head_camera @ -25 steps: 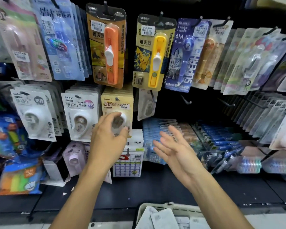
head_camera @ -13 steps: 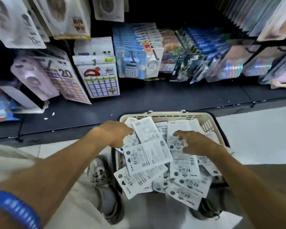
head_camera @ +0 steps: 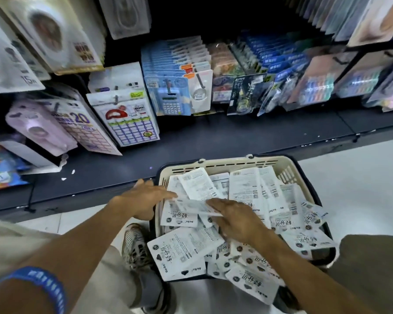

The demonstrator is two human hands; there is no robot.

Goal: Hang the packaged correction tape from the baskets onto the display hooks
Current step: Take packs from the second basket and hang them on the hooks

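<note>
Over the cream basket (head_camera: 222, 164) on the pale floor, both hands work the heap of white correction tape packs (head_camera: 184, 248). Left hand (head_camera: 145, 198): fingers straight and spread, tips at the pile's left edge by the rim, gripping nothing, likely steadying or sorting. Right hand (head_camera: 236, 219): laid on the pile with a tilted pack (head_camera: 197, 206) at its fingertips; whether it pinches that pack, cannot tell. Packs lie loose, overlapping, some spilling over the near rim, so picking one out probably needs both hands. Beyond: dark shelf base (head_camera: 213, 137), hooked stationery cards (head_camera: 127, 118) hanging above. A shoe (head_camera: 134, 245) sits beside the basket.
</note>
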